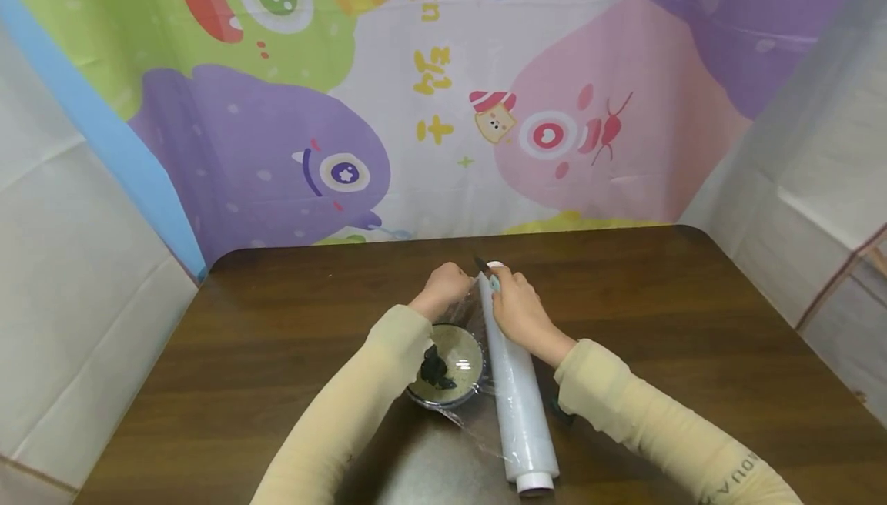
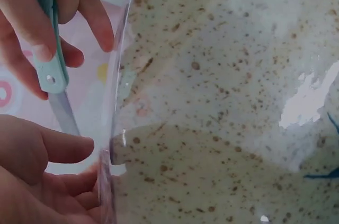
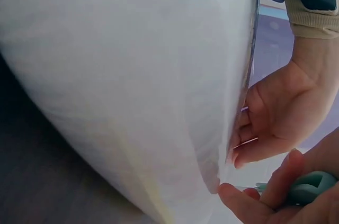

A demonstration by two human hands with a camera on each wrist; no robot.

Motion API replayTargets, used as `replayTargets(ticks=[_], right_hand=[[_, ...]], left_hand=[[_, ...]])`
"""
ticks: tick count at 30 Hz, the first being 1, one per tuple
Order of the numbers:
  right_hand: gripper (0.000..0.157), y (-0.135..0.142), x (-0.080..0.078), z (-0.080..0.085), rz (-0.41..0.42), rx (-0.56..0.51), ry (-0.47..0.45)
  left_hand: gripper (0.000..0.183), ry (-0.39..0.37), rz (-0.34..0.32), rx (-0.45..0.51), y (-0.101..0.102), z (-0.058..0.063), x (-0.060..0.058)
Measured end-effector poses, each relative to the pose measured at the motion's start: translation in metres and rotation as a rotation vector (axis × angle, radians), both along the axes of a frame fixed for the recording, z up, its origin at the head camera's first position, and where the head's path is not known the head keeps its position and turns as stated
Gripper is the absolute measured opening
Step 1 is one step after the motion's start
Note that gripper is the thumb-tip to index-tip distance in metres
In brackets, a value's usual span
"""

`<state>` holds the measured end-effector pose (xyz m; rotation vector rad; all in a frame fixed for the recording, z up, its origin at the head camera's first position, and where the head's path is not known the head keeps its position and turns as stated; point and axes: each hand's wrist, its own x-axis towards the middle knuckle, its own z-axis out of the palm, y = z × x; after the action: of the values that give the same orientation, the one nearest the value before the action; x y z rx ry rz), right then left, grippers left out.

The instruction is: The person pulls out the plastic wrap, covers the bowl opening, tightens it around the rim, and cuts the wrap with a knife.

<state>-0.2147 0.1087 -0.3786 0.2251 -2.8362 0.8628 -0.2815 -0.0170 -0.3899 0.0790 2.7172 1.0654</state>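
Note:
A roll of cling film (image 1: 516, 405) lies lengthwise on the table, with a clear sheet (image 1: 470, 306) drawn off its left side over a speckled bowl (image 1: 470, 351). Dark, crumpled pieces (image 1: 435, 370) sit inside the bowl. My left hand (image 1: 446, 287) pinches the sheet's far edge beyond the bowl. At the roll's far end, my right hand (image 1: 521, 311) grips a small knife (image 2: 52, 73) by its teal handle. In the left wrist view, the blade (image 2: 64, 113) points toward the left thumb, beside the film. The roll (image 3: 132, 86) hides much of the right wrist view.
The brown wooden table (image 1: 277, 320) has a back edge against a cartoon-printed curtain (image 1: 430, 182). Pale cloth panels (image 1: 62, 259) stand on both sides. A small dark object (image 1: 563, 411) shows beside the roll, under the right sleeve.

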Motion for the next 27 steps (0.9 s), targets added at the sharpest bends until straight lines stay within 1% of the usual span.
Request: replayTargets(ticks=[2, 4, 6, 10, 13, 18, 20, 23, 25, 27], right_hand=[[0.033, -0.001, 0.001, 0.001, 0.006, 0.028, 0.005], [0.034, -0.002, 0.001, 0.002, 0.009, 0.056, 0.004], [0.035, -0.003, 0.001, 0.003, 0.013, 0.082, -0.009], [0.036, -0.006, 0.001, 0.004, 0.031, 0.138, -0.01], [0.036, -0.008, 0.001, 0.004, 0.045, 0.178, 0.002], [0.034, -0.011, 0.003, 0.002, 0.062, 0.23, 0.013], [0.032, -0.012, 0.003, 0.001, 0.079, 0.254, 0.013], [0.032, -0.012, 0.003, 0.001, 0.098, 0.276, -0.005], [0.032, -0.011, 0.002, 0.001, 0.096, 0.28, -0.019], [0.032, -0.009, 0.001, 0.001, 0.08, 0.26, -0.03]], left_hand=[[0.046, 0.038, 0.005, -0.013, 0.0, 0.003, 0.002], [0.044, 0.069, 0.012, -0.022, 0.0, 0.004, 0.003], [0.038, 0.086, 0.021, -0.028, 0.0, 0.004, 0.003], [0.019, 0.153, 0.017, -0.052, -0.001, 0.007, 0.006], [0.014, 0.179, 0.0, -0.075, 0.0, 0.009, 0.007], [0.014, 0.201, -0.031, -0.119, 0.0, 0.011, 0.009], [0.014, 0.198, -0.04, -0.119, 0.0, 0.012, 0.01], [0.016, 0.196, -0.079, -0.093, 0.0, 0.017, 0.011], [0.017, 0.202, -0.109, -0.074, 0.001, 0.022, 0.012], [0.018, 0.193, -0.129, -0.054, 0.001, 0.025, 0.012]])
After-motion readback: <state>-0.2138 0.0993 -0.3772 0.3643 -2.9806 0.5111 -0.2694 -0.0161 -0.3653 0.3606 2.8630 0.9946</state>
